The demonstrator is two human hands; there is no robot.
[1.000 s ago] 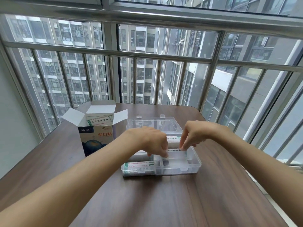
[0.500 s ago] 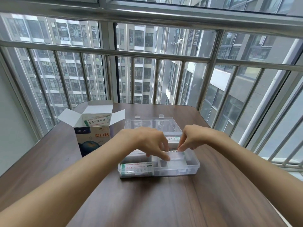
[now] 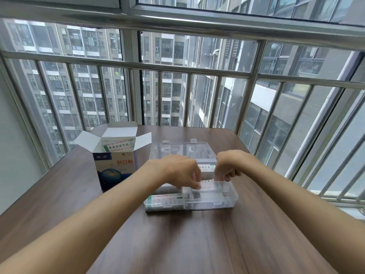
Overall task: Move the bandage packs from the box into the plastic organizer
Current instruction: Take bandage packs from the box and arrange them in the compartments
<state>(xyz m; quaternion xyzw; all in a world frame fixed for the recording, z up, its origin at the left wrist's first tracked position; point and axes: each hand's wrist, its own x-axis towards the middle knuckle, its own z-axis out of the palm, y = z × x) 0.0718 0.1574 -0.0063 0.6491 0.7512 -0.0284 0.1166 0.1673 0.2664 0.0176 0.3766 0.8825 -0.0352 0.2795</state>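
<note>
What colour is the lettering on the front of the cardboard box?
Red lettering on the box, above a dark blue picture; head view.

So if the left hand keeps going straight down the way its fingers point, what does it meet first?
Probably the bandage pack that both hands pinch over the clear plastic organizer, then the compartment floor; depth is unclear.

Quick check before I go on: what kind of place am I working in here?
Likely an enclosed high-rise apartment balcony: a wooden table sits against metal window bars, with tall apartment blocks outside, seen from well above ground.
</note>
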